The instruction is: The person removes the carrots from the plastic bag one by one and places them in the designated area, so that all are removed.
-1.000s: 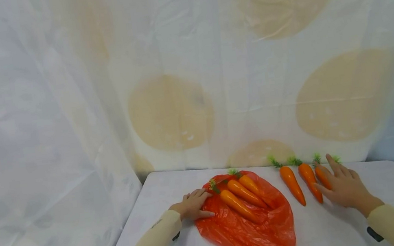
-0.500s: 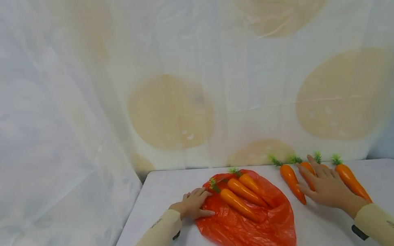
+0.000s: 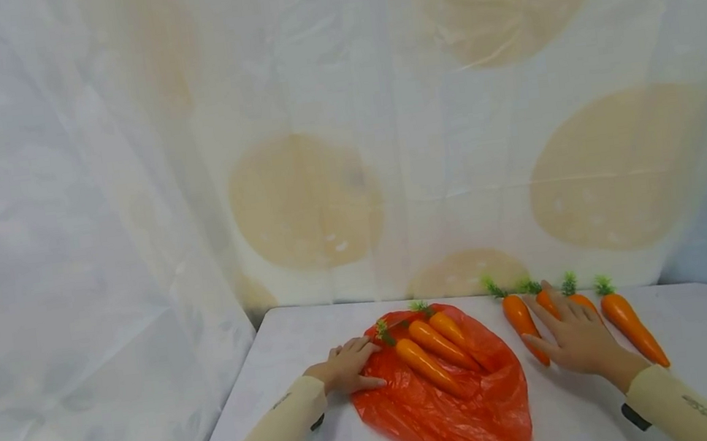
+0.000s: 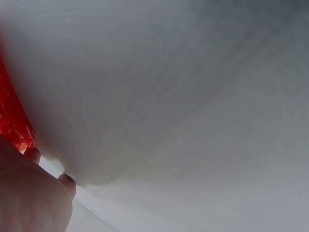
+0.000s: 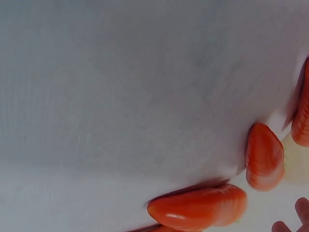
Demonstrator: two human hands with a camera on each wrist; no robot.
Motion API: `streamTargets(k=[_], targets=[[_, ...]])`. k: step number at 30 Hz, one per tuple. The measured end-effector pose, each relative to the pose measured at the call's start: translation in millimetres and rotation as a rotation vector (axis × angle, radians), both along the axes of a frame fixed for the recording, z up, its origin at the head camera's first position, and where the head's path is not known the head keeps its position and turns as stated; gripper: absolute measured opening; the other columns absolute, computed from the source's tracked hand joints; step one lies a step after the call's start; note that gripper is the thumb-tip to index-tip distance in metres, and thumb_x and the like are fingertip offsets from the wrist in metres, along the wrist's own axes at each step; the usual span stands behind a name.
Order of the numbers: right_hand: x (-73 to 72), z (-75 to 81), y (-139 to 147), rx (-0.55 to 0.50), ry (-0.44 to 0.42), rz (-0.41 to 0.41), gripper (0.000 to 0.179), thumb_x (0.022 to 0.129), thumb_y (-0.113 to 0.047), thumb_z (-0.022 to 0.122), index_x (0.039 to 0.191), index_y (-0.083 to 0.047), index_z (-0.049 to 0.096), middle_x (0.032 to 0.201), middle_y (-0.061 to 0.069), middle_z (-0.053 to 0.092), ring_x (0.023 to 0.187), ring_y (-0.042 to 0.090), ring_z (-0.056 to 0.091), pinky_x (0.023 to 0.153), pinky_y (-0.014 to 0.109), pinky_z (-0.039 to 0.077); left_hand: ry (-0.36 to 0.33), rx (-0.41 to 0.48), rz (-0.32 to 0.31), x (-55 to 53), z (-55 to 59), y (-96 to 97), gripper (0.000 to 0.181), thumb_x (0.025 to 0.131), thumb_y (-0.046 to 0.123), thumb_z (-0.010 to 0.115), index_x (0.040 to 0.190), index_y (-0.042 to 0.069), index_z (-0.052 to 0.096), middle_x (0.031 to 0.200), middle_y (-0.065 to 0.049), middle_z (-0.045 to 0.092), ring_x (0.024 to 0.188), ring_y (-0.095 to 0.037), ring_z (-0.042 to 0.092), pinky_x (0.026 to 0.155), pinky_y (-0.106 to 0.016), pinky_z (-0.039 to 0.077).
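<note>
In the head view my left hand [image 3: 345, 368] rests at the left edge of a crumpled red plastic bag [image 3: 445, 430], thumb and fingers apart. Three orange carrots [image 3: 427, 367] with green tops lie on the bag. My right hand [image 3: 573, 340] hovers with spread fingers over a row of loose carrots, partly hiding some; whether it touches them I cannot tell. The leftmost loose carrot [image 3: 516, 318] is by its thumb, and the rightmost carrot [image 3: 635, 329] lies beyond the hand. The right wrist view shows fingertips [image 5: 303, 210] apart from a nearby carrot [image 5: 264, 157].
A white table [image 3: 288, 339] bears everything. Behind it hangs a pale curtain [image 3: 452, 164] with large tan circles, and another pale sheet [image 3: 70, 285] covers the left side. The carrots' green tops point toward the back edge.
My right hand has moved left along the carrot row, uncovering the rightmost carrot and part of the one beside it. The left hand, the bag and its carrots have stayed put.
</note>
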State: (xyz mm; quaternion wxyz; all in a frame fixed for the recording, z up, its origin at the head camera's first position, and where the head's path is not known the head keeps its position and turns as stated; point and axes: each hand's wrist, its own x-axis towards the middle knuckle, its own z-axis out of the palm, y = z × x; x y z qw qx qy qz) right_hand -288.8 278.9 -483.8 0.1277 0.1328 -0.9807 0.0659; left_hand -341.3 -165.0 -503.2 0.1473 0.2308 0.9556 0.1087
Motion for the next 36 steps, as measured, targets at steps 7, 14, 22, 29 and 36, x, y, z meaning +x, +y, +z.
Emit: streamTargets(k=[7, 14, 22, 29, 36], targets=[[3.3, -2.4, -5.6, -0.016, -0.022, 0.012, 0.081, 0.094, -0.061, 0.053, 0.154, -0.010, 0.032, 0.162, 0.027, 0.011, 0.138, 0.056, 0.027, 0.105, 0.077, 0.021, -0.011, 0.003, 0.006, 2.1, 1.5, 0.3, 0.070, 0.084, 0.065, 0.064, 0.141, 0.031, 0.044, 0.157, 0.002, 0.034, 0.145, -0.024, 0.029, 0.117, -0.061, 0.023], [2.3, -5.7, -12.1, -0.010, -0.039, 0.012, 0.082, 0.093, -0.063, 0.053, 0.154, -0.013, 0.032, 0.161, 0.027, 0.014, 0.138, 0.056, 0.028, 0.105, 0.078, 0.022, -0.010, 0.000, 0.009, 2.2, 3.2, 0.2, 0.070, 0.084, 0.065, 0.064, 0.142, 0.032, 0.043, 0.158, 0.003, 0.033, 0.146, -0.024, 0.027, 0.117, -0.061, 0.023], [1.3, -4.0, -25.2, -0.008, -0.025, 0.042, 0.081, 0.093, -0.066, 0.048, 0.153, -0.013, 0.035, 0.163, 0.023, 0.013, 0.136, 0.054, 0.034, 0.103, 0.078, 0.024, -0.002, -0.008, 0.003, -1.2, -0.6, -0.6, 0.071, 0.084, 0.065, 0.064, 0.143, 0.031, 0.043, 0.158, 0.002, 0.033, 0.146, -0.025, 0.027, 0.118, -0.061, 0.023], [3.2, -0.7, -32.3, 0.015, -0.025, 0.060, 0.078, 0.095, -0.067, 0.043, 0.155, -0.018, 0.032, 0.165, 0.018, 0.006, 0.135, 0.053, 0.037, 0.106, 0.075, 0.025, 0.004, 0.001, -0.002, -1.5, -1.8, 0.8, 0.069, 0.084, 0.066, 0.064, 0.141, 0.031, 0.044, 0.157, 0.002, 0.034, 0.145, -0.025, 0.029, 0.117, -0.061, 0.024], [2.0, 4.2, -40.1, -0.036, -0.028, 0.083, 0.077, 0.097, -0.062, 0.045, 0.155, -0.013, 0.032, 0.163, 0.022, 0.012, 0.137, 0.055, 0.033, 0.105, 0.077, 0.024, 0.004, -0.001, -0.004, -1.6, -1.5, 0.4, 0.069, 0.084, 0.066, 0.064, 0.140, 0.031, 0.044, 0.157, 0.001, 0.033, 0.145, -0.025, 0.029, 0.116, -0.062, 0.024]])
